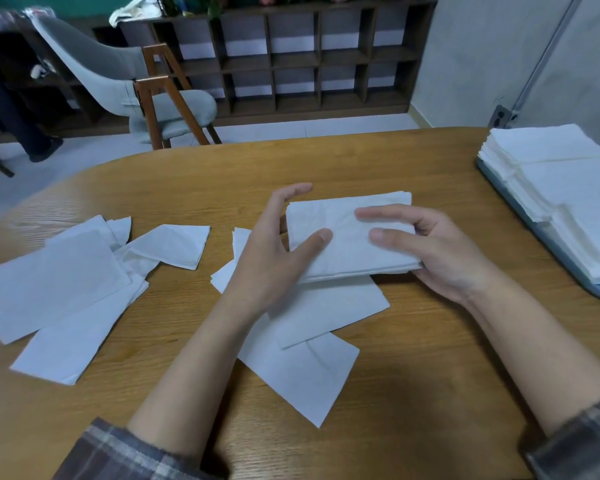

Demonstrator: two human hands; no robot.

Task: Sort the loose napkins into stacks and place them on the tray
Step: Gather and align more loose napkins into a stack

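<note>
Head | napkin stack (350, 244) | white, creased top sheet, edges roughly flush

Soft indoor light, faint shadows, wide-angle bending, blurred edges
</note>
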